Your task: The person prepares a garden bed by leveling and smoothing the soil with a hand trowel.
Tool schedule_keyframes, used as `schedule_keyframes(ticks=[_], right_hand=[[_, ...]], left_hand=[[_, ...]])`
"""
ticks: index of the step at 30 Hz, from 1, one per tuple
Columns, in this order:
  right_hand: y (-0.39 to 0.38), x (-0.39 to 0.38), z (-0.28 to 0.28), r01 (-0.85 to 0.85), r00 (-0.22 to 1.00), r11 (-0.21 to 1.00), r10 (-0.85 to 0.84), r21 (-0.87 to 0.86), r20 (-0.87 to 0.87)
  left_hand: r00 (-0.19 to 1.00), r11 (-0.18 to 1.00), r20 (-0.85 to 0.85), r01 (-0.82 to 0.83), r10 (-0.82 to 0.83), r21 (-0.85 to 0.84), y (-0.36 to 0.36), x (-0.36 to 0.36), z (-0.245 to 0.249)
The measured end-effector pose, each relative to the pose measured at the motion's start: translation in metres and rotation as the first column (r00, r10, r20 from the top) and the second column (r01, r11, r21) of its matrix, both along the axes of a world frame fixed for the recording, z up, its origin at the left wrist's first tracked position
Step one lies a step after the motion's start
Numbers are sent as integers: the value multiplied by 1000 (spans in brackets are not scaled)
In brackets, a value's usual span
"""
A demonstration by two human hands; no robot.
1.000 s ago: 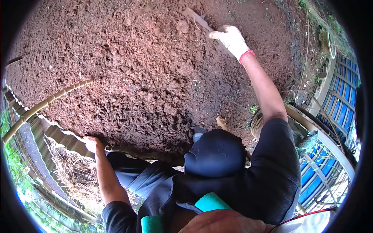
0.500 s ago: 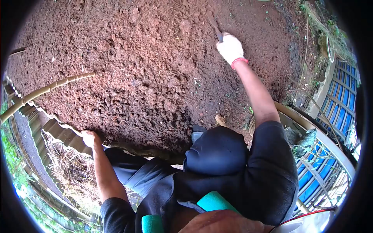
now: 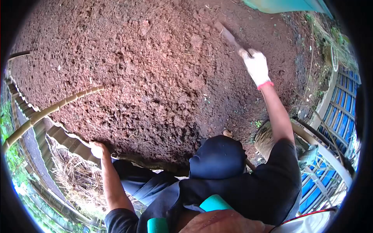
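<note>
My right hand (image 3: 256, 69), in a white glove with a red cuff, is closed on the handle of a narrow flat-bladed hand tool (image 3: 228, 35). The blade points up and left, low over the reddish-brown soil (image 3: 155, 73), its tip slightly blurred. At the lower left, my left hand (image 3: 99, 149) is closed over the top edge of a brown corrugated sheet (image 3: 74, 145) that borders the soil. My arms reach wide apart on either side of my dark-clothed knee (image 3: 218, 157).
A curved bamboo pole (image 3: 54, 108) juts over the soil from the left. Dry straw (image 3: 75, 171) lies outside the corrugated border. On the right stand a round woven-looking container (image 3: 265, 139) and blue slatted panels (image 3: 342, 116). A teal object (image 3: 285, 4) enters at the top.
My right hand has drawn right and towards me with the tool, whose blade now lies at a flatter slant. My left hand keeps its hold. The view has shifted, bringing the teal object in.
</note>
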State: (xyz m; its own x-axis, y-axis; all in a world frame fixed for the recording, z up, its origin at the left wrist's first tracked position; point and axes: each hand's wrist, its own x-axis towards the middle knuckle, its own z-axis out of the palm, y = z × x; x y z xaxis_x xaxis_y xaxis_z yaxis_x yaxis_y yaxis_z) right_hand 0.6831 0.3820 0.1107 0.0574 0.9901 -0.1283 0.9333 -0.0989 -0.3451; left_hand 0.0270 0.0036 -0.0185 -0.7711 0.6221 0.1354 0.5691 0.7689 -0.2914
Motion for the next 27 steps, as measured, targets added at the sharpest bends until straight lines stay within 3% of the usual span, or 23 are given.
schedule_keyframes(ticks=[1, 3, 4, 6, 7, 9, 11, 13, 15, 17, 18, 19, 21, 22, 23, 24, 25, 27], right_hand=[[22, -5, -21, -12, 994, 997, 4, -73, -109], [67, -38, -71, 39, 999, 998, -40, 46, 28], [77, -43, -77, 70, 997, 995, -73, 75, 36], [75, -45, -87, 87, 996, 992, -89, 95, 20], [84, -40, -86, 58, 998, 998, -58, -15, 29], [98, -34, -74, 10, 999, 972, -2, -236, 33], [83, -72, -21, 84, 995, 935, -99, -345, -26], [60, -79, -19, -120, 990, 993, 119, 3, 73], [39, -81, 17, -67, 998, 990, 68, -123, 8], [21, -48, 26, 2, 999, 980, 5, -197, 35], [11, -30, 33, -6, 996, 977, 24, -212, 82], [-3, -11, 36, -15, 991, 972, 45, -233, 127], [-29, 14, 26, 54, 988, 942, -99, -332, -122], [-28, 15, 23, 204, 913, 796, -365, -569, -184], [-19, 8, 9, 164, 842, 791, -424, -590, -334], [-7, 9, -33, 200, 878, 833, -386, -517, -283], [0, 10, -72, 232, 904, 874, -355, -428, -236], [-4, -2, -49, 193, 951, 896, -270, -400, -147]], left_hand=[[999, 998, 2, -49, 49, -37, -5, 4, 2], [970, 965, 129, 179, -206, 193, -24, -10, 0], [985, 961, 85, 125, -150, 248, -11, 7, 7], [998, 999, 48, 37, -38, 32, -12, 0, 14], [997, 999, 65, -31, 33, -25, -5, 4, 11], [986, 991, 112, -121, 127, -63, 8, 8, 17], [977, 985, 140, -148, 159, -86, 12, 10, 19], [980, 988, 149, -120, 134, -98, 4, 5, 16], [1000, 999, 23, -15, 15, -32, -7, 3, 5], [999, 1000, -30, 17, -18, -26, -9, 5, 6], [996, 1000, 86, 20, -20, 5, -7, 2, 9], [994, 992, -1, 112, -112, 55, -11, 4, 6], [991, 1000, 131, -5, 1, 30, -8, 3, 10], [996, 997, 70, 60, -64, 50, -8, 0, 4], [992, 990, 9, 128, -129, 59, -10, -2, 2], [979, 978, -51, 199, -196, 60, -17, -5, 2], [992, 992, 41, 121, -123, 42, -8, -4, 9], [972, 999, 232, -39, 45, -30, 5, 12, 28]])
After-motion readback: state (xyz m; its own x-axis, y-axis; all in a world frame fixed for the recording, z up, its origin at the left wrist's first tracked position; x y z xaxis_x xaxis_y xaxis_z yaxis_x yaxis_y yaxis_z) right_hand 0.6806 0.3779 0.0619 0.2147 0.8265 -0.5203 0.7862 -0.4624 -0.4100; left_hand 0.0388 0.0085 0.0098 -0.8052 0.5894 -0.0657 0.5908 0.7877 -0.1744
